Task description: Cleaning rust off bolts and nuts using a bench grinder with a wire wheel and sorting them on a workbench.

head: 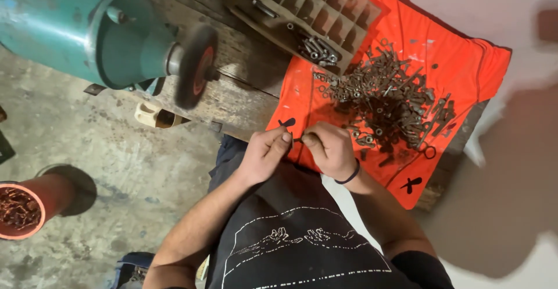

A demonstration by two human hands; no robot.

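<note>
My left hand (266, 152) and my right hand (330, 148) meet over the near edge of an orange cloth (459, 62). Together they pinch a small dark metal bolt (297, 139) between their fingertips. A dark band circles my right wrist. Just beyond my right hand a large heap of rusty bolts and nuts (389, 100) lies spread on the cloth.
A compartmented brown tray (308, 10) with a few bolts lies at the cloth's far edge. A teal bench grinder with a wire wheel (195, 65) sits on the wooden bench at left. A red bucket (23, 210) of rusty parts stands on the concrete floor.
</note>
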